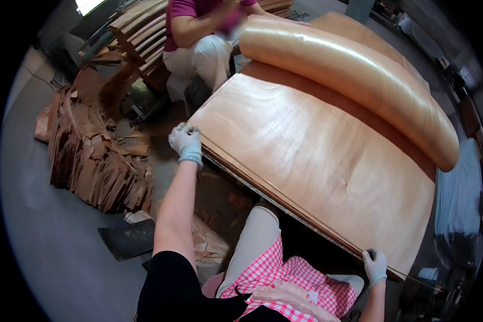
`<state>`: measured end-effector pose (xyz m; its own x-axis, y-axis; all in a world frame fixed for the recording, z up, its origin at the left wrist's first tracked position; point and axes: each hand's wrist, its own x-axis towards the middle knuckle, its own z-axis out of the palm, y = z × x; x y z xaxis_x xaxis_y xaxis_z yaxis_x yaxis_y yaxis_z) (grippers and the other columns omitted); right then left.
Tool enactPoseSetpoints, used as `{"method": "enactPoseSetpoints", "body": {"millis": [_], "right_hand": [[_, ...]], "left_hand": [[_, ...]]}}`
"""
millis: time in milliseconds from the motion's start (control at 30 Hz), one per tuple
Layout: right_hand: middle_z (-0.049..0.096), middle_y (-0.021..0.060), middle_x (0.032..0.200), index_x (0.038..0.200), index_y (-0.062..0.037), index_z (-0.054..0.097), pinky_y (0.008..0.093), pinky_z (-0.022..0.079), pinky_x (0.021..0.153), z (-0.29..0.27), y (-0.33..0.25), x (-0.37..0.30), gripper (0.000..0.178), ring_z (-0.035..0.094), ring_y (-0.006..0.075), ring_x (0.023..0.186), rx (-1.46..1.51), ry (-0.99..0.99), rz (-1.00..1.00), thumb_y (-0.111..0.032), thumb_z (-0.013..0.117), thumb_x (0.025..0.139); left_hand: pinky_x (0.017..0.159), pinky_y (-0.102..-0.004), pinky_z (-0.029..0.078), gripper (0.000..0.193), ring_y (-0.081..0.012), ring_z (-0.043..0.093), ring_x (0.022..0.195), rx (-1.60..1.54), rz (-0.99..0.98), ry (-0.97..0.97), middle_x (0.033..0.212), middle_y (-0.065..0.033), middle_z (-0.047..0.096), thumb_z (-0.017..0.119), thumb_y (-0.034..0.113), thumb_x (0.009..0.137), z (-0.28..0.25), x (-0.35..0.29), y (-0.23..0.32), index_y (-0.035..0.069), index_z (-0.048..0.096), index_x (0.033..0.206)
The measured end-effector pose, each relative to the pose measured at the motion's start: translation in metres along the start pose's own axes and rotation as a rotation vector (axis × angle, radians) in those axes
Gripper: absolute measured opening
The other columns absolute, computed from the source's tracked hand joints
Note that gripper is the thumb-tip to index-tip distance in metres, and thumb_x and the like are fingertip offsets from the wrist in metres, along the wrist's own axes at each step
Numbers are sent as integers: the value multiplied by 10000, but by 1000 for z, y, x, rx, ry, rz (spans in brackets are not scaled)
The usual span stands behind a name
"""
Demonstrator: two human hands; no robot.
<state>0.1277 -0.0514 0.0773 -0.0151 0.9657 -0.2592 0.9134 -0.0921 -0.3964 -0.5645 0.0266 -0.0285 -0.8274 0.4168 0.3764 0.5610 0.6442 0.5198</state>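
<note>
A wide sheet of wood veneer (300, 145) lies on a stack in front of me, its far part curled into a big roll (354, 80). A thin pale strip (279, 190) runs along the near edge from hand to hand, trailing past the right one. My left hand (186, 142), in a whitish glove, is closed at the near left corner, fingers curled around the strip's end. Near the right corner, my gloved right hand (375, 265) pinches the strip at the edge. Whether the fingers also grip the sheet beneath cannot be made out.
Broken veneer scraps (96, 155) are heaped on the floor to the left. A co-worker in a magenta top (190, 27) sits beyond the far left corner, near stacked curved wood sheets (145, 32). A dark flat panel (126, 240) lies by my left arm; pale wrapped material (459, 188) stands at right.
</note>
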Motion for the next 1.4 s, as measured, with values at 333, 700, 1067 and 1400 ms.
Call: {"method": "enactPoseSetpoints", "body": {"millis": [333, 700, 1067, 1400], "right_hand": [[664, 260, 948, 956, 35, 684, 429, 494, 819, 18, 11, 31, 382, 636, 408, 934, -69, -165, 13, -327, 595, 871], [687, 221, 888, 887, 3, 693, 406, 510, 795, 3, 54, 46, 446, 664, 346, 867, -73, -230, 372, -423, 706, 755], [671, 204, 1070, 1015, -46, 709, 437, 517, 873, 8, 60, 47, 463, 644, 359, 1010, -58, -222, 299, -441, 647, 782], [683, 187, 1045, 1024, -77, 706, 421, 514, 859, -59, 188, 16, 323, 659, 346, 975, 61, -187, 332, -270, 565, 808]], "left_hand": [[906, -411, 498, 359, -268, 640, 1039, 273, -34, -320, 1066, -77, 693, 751, 430, 705, 16, 20, -1, 194, 745, 976], [1041, -512, 374, 874, -368, 443, 1305, 551, -160, -194, 1506, -156, 346, 722, 511, 756, -2, 9, 43, 211, 328, 1476], [1170, -509, 138, 959, -430, 195, 1412, -129, 966, -782, 1530, -270, 220, 699, 426, 776, -67, -416, 281, -28, 229, 1478], [1170, -485, 145, 1122, -402, 192, 1423, -9, 938, -907, 1531, -264, 221, 806, 435, 650, -52, -436, 296, -10, 210, 1491]]}}
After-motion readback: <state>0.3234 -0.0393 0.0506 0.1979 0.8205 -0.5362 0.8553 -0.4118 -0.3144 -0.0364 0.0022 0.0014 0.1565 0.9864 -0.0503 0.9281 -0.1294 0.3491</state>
